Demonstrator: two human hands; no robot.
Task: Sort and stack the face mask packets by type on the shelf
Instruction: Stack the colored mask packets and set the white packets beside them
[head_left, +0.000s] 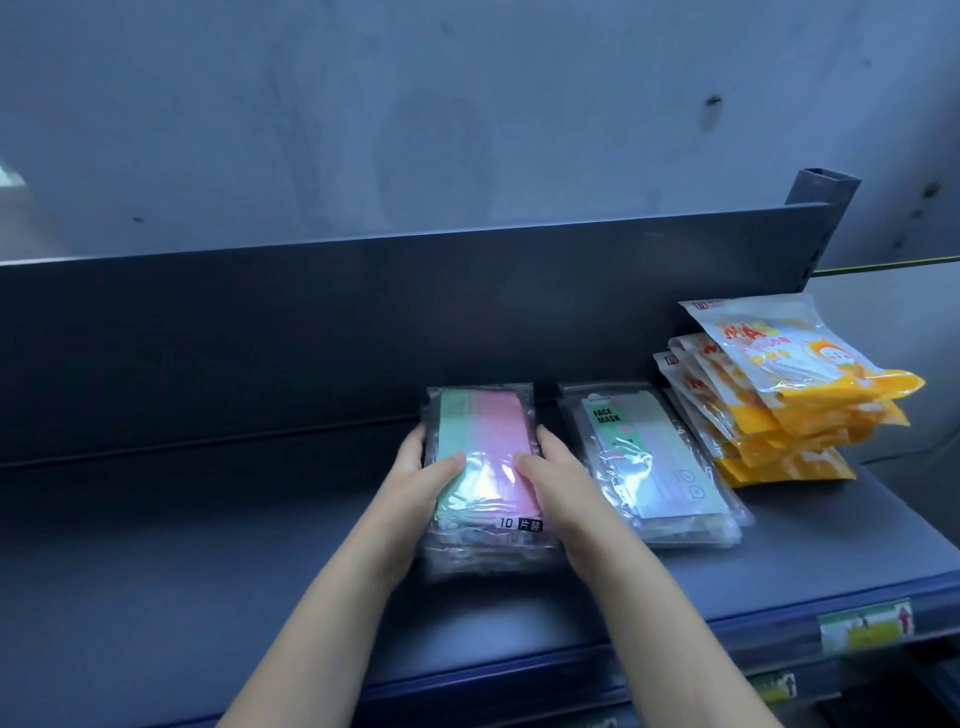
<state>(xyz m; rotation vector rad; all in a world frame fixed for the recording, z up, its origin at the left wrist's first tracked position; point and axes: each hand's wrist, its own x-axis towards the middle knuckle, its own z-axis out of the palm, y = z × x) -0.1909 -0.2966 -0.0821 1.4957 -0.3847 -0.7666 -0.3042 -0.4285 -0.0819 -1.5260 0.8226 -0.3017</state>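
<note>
Both forearms are cut off by the bottom edge. The left hand (423, 478) and right hand (550, 480) cover the sides of the pink-green stack (485, 467), whose lower packets blur together under glare. Small print on the clear stack (657, 462) is too small to read. The yellow stack (779, 395) hides its lower packets' fronts. The shelf (208, 597) runs off the left and right edges, its edge labels (865, 631) blurred.

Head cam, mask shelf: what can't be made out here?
- Packet count in the green and pink stack: left hand and right hand cover its sides.
- FACE MASK stack: small print lost to glare.
- Yellow packets: lettering blurred.
- Shelf-edge labels: too blurred to read.
</note>
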